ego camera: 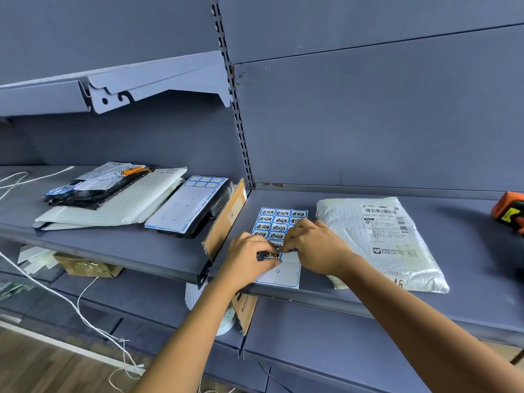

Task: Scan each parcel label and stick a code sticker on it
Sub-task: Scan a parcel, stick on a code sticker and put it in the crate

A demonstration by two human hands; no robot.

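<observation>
blue-bordered sticker sheet (279, 219); lower rows seemingly peeled

Grey metal shelf (467, 279) carried the lot: on its right section a sticker sheet (279, 219) lay flat, a white parcel (377, 245) just beside it, label up, an orange scanner (510, 214) at the far edge. The left section held a pile of mailers (113, 202).

Left hand (249, 259) and right hand (314, 245) cover the sticker sheet's (280, 217) middle rows; orange scanner (509, 212) runs off the right edge; parcel label (385, 231) print's too tiny.
</observation>
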